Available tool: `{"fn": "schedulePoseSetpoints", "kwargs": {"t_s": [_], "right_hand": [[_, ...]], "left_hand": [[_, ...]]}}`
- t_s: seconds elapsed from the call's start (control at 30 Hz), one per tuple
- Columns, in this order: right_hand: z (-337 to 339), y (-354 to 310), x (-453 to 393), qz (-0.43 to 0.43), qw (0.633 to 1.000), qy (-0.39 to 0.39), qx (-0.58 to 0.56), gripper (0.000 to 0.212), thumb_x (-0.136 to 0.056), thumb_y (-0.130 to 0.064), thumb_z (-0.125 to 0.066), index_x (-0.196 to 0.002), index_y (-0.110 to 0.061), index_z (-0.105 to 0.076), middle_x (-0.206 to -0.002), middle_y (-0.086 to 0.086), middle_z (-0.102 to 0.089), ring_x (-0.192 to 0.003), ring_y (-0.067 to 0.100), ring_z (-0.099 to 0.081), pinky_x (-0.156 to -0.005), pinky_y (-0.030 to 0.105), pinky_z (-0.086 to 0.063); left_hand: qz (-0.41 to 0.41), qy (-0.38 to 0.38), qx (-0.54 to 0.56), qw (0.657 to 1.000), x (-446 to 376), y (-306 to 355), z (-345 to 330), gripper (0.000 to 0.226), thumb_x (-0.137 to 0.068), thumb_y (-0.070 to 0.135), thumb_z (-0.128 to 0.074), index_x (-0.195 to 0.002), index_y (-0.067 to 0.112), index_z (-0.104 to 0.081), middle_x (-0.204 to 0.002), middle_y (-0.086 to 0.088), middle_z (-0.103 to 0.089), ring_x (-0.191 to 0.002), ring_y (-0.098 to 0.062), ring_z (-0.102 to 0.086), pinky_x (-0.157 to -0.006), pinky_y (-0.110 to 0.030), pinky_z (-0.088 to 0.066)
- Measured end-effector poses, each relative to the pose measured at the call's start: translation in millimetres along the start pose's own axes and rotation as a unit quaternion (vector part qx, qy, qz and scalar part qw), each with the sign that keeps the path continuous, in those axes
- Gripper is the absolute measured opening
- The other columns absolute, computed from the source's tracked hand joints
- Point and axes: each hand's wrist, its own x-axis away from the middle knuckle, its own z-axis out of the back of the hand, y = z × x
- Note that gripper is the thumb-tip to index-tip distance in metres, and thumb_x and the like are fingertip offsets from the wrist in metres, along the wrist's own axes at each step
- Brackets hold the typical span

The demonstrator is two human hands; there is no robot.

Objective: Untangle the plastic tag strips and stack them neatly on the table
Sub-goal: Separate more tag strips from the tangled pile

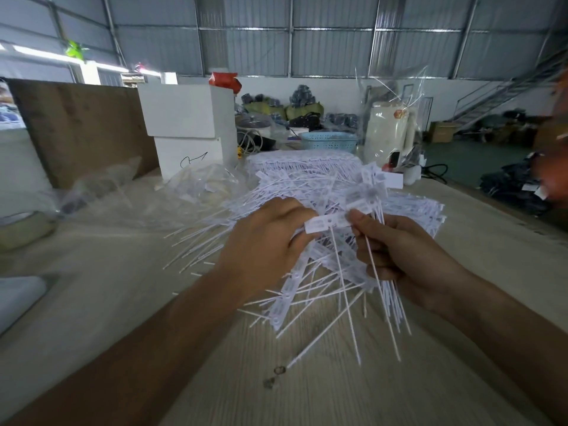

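The left hand (267, 241) curls its fingers around one white tag strip (327, 223) by its flat end. The right hand (396, 250) pinches the same flat end and grips a bunch of strips (387, 290) — thin, stiff, white plastic sticks. Below them a messy pile of strips (307, 290) lies on the pale wooden table (338, 388).

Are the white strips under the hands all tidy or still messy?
Still messy: the tag strips below the hands cross each other at many angles.
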Motion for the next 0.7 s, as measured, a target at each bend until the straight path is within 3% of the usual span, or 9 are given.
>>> {"fn": "schedulePoseSetpoints", "kwargs": {"t_s": [0.1,0.17,0.27,0.33,0.4,0.5,0.63,0.67,0.7], "right_hand": [[-3,1,1,0.01,1.0,-0.014,0.012,0.04,-0.097,-0.035,-0.06,-0.061,-0.022,-0.053,-0.055,-0.006,-0.025,-0.043,0.008,-0.017,-0.038,0.018,-0.018],[-3,1,2,0.019,0.999,-0.02,0.024,0.04,-0.097,-0.035,-0.059,-0.059,-0.023,-0.055,-0.053,-0.007,-0.026,-0.042,0.008,-0.018,-0.037,0.018,-0.021],[-3,1,6,0.077,0.991,-0.004,0.114,0.042,-0.097,-0.032,-0.06,-0.057,-0.022,-0.054,-0.049,-0.007,-0.033,-0.04,0.007,-0.026,-0.04,0.02,-0.028],[-3,2,6,0.147,0.955,0.025,0.256,0.039,-0.098,-0.029,-0.061,-0.062,-0.017,-0.052,-0.048,-0.009,-0.04,-0.041,0.005,-0.035,-0.045,0.019,-0.033],[-4,1,5,0.167,0.94,0.033,0.297,0.038,-0.097,-0.029,-0.061,-0.064,-0.014,-0.05,-0.049,-0.009,-0.043,-0.043,0.005,-0.038,-0.047,0.018,-0.035],[-3,-2,6,0.124,0.972,0.007,0.201,0.039,-0.095,-0.035,-0.059,-0.063,-0.015,-0.049,-0.048,-0.008,-0.041,-0.04,0.007,-0.033,-0.042,0.019,-0.032],[3,-8,8,0.106,0.989,-0.026,0.095,0.04,-0.092,-0.042,-0.056,-0.063,-0.019,-0.039,-0.057,-0.005,-0.028,-0.047,0.011,-0.021,-0.043,0.022,-0.024],[5,-10,8,0.105,0.992,-0.025,0.071,0.041,-0.092,-0.043,-0.056,-0.067,-0.017,-0.036,-0.059,-0.003,-0.027,-0.049,0.012,-0.02,-0.044,0.022,-0.024],[5,-11,7,0.099,0.994,-0.022,0.045,0.041,-0.093,-0.043,-0.056,-0.07,-0.016,-0.035,-0.062,-0.002,-0.027,-0.051,0.013,-0.021,-0.044,0.022,-0.025]], "left_hand": [[-0.066,0.013,-0.116,0.991,0,2,7,0.035,-0.098,0.038,-0.048,-0.098,0.012,-0.072,-0.091,-0.001,-0.067,-0.084,-0.023,-0.064,-0.054,-0.035,-0.053],[-0.057,-0.022,-0.13,0.99,0,4,6,0.044,-0.101,0.041,-0.038,-0.092,0.013,-0.071,-0.086,0.0,-0.064,-0.081,-0.023,-0.062,-0.053,-0.037,-0.053],[0.046,-0.092,0.054,0.993,0,3,-3,0.042,-0.105,0.036,-0.045,-0.087,0.01,-0.072,-0.078,0.0,-0.065,-0.075,-0.021,-0.061,-0.065,-0.039,-0.052],[0.14,-0.121,0.22,0.958,1,0,-7,0.038,-0.102,0.028,-0.053,-0.078,0.007,-0.073,-0.067,-0.002,-0.067,-0.064,-0.018,-0.064,-0.065,-0.031,-0.051],[0.182,-0.131,0.309,0.924,1,-1,-8,0.037,-0.101,0.025,-0.055,-0.076,0.004,-0.073,-0.062,-0.004,-0.067,-0.057,-0.016,-0.061,-0.058,-0.018,-0.045],[0.217,-0.143,0.403,0.877,1,1,-7,0.038,-0.102,0.025,-0.053,-0.078,0.003,-0.072,-0.064,-0.009,-0.065,-0.057,-0.017,-0.056,-0.05,-0.019,-0.042],[0.37,-0.08,0.518,0.767,-5,0,-5,0.043,-0.1,0.037,-0.056,-0.067,0.011,-0.066,-0.058,-0.007,-0.057,-0.049,-0.019,-0.049,-0.044,-0.023,-0.038],[0.379,-0.043,0.492,0.782,-6,-4,-3,0.044,-0.1,0.037,-0.056,-0.068,0.009,-0.066,-0.057,-0.007,-0.056,-0.047,-0.018,-0.048,-0.043,-0.023,-0.037],[0.355,-0.012,0.424,0.833,-6,-10,-1,0.045,-0.102,0.035,-0.054,-0.07,0.006,-0.067,-0.057,-0.007,-0.057,-0.045,-0.017,-0.048,-0.044,-0.024,-0.037]]}}
